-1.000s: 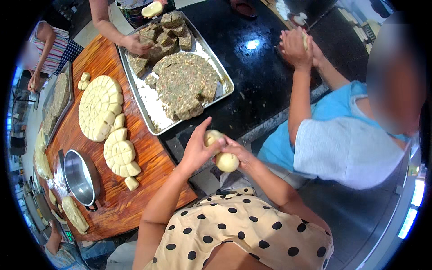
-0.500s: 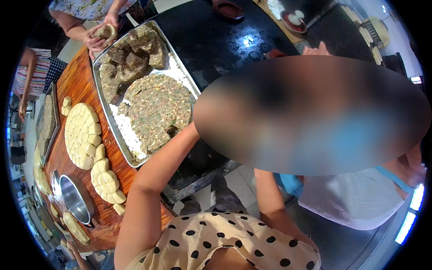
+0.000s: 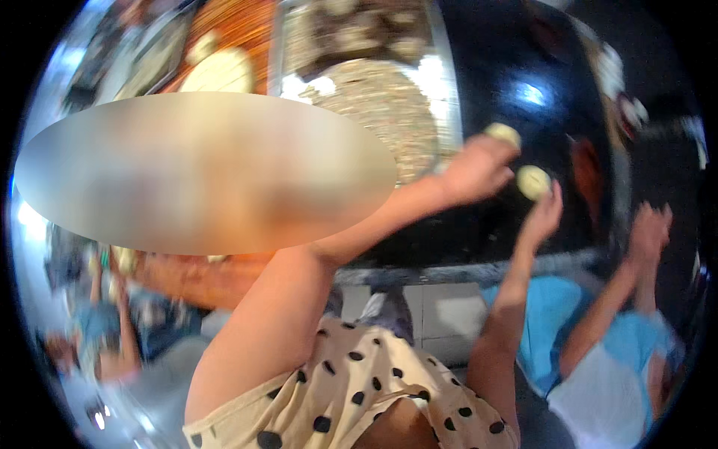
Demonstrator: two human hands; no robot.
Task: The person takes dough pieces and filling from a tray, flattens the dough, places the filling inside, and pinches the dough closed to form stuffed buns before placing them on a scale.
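Observation:
Over the black worktop [image 3: 464, 239], my left hand [image 3: 479, 170] has its fingers closed on a pale round piece of dough [image 3: 503, 135]. Just to the right of it, my right hand [image 3: 544, 213] grips another flat dough round [image 3: 533, 182] by its lower right edge. Both hands are somewhat smeared by motion. To the left of my left hand is a metal tray [image 3: 451, 93], which bears a broad flattened mound of speckled filling [image 3: 407, 112] and darker lumps [image 3: 359, 37] behind it.
Another person's hands [image 3: 649, 230] are at the worktop's right edge. A dark red dish [image 3: 587, 176] lies on the worktop. Beyond the tray's left side, cut dough [image 3: 224, 71] rests on an orange wooden table [image 3: 243, 22]. A blurred oval hides much of the left.
The view has swung left, so the tray now appears farther right and higher. Both my hands, covered by the blurred patch before, now show with dough in them.

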